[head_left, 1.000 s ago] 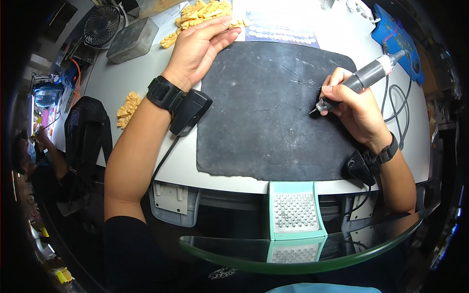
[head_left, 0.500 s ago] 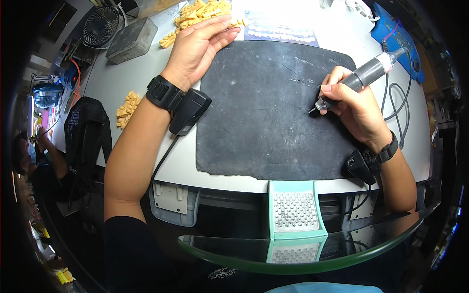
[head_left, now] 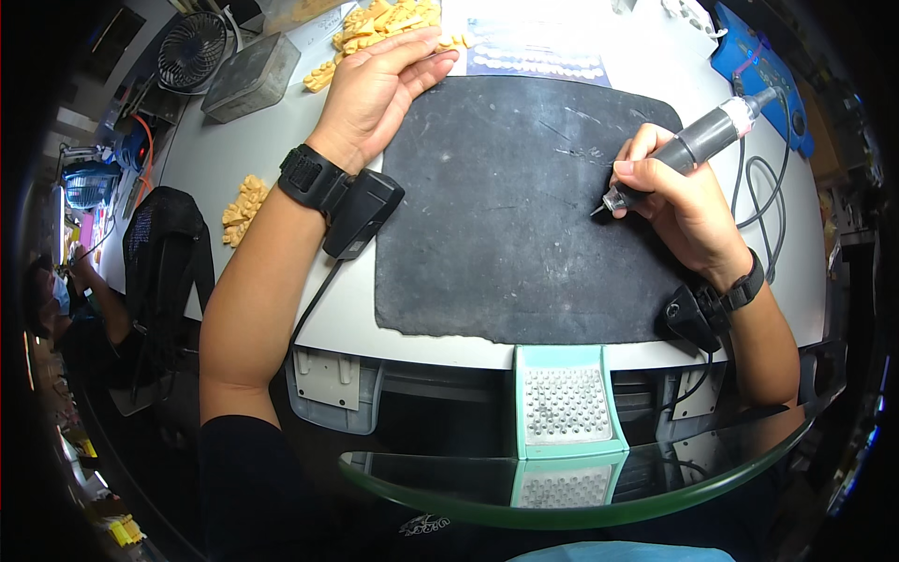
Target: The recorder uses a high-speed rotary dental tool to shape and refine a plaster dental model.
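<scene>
My right hand point(head_left: 691, 214) grips a grey rotary handpiece point(head_left: 707, 140) like a pen, above the right part of a black mat point(head_left: 506, 206). The handpiece's thin tip points down and left; whether it touches the mat I cannot tell. My left hand point(head_left: 379, 89) rests on its side at the mat's far left corner, fingers loosely stretched and apart from the thumb. Just beyond its fingers lies a heap of yellow dental plaster model pieces point(head_left: 389, 21). A small yellow piece lies near the fingertips; whether they touch it is unclear.
A second yellow group point(head_left: 245, 211) lies left of my forearm. At the back left stand a grey metal box point(head_left: 253, 80) and a black fan point(head_left: 194, 49). A blue device point(head_left: 763, 80) and looping cable point(head_left: 773, 201) lie right. A mint-green bench pin point(head_left: 567, 403) juts from the near edge. Another person point(head_left: 94, 300) sits left.
</scene>
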Tool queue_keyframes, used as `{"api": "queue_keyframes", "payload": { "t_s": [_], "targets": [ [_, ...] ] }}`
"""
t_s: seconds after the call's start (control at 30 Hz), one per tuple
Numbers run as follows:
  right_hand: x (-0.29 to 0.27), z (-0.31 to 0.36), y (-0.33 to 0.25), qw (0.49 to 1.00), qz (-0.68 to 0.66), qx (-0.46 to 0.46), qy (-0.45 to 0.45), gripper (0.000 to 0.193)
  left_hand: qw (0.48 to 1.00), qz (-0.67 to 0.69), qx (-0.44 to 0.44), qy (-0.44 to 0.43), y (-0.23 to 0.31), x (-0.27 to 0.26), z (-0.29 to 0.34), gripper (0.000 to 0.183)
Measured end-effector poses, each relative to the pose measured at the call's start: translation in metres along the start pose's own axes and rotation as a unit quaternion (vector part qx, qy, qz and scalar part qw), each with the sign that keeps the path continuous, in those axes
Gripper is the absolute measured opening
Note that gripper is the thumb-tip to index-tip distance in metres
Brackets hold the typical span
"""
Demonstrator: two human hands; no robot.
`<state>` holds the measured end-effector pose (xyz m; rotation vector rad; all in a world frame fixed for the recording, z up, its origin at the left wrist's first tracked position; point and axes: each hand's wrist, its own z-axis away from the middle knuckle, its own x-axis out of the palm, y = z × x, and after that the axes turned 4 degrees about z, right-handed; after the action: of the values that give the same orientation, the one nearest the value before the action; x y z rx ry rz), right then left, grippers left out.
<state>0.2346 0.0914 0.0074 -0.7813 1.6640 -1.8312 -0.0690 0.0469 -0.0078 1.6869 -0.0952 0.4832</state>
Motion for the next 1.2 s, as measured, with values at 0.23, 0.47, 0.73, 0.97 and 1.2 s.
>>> {"api": "queue_keyframes", "payload": {
  "t_s": [0.23, 0.47, 0.73, 0.97, 1.2],
  "targets": [
    [-0.0007, 0.0010, 0.0005, 1.000, 0.000, 0.009, 0.012, 0.011, 1.000, 0.009, -0.008, 0.001, -0.0005, 0.0007, -0.0005, 0.032],
    [0.0014, 0.0008, -0.0005, 1.000, -0.007, 0.009, 0.012, 0.011, 1.000, 0.002, -0.004, 0.004, -0.0005, 0.0015, 0.0001, 0.033],
    [0.0000, 0.0003, 0.0001, 1.000, 0.005, 0.009, 0.016, 0.012, 1.000, 0.000, -0.004, 0.001, -0.0005, 0.0013, -0.0004, 0.034],
    [0.0008, 0.0007, 0.0010, 1.000, -0.004, 0.004, 0.016, 0.011, 1.000, 0.003, -0.007, 0.002, -0.0013, 0.0005, -0.0005, 0.034],
    [0.0018, 0.0006, -0.0004, 1.000, -0.001, 0.002, 0.016, 0.011, 1.000, 0.005, -0.006, -0.003, -0.0013, 0.0000, -0.0006, 0.034]
  ]
}}
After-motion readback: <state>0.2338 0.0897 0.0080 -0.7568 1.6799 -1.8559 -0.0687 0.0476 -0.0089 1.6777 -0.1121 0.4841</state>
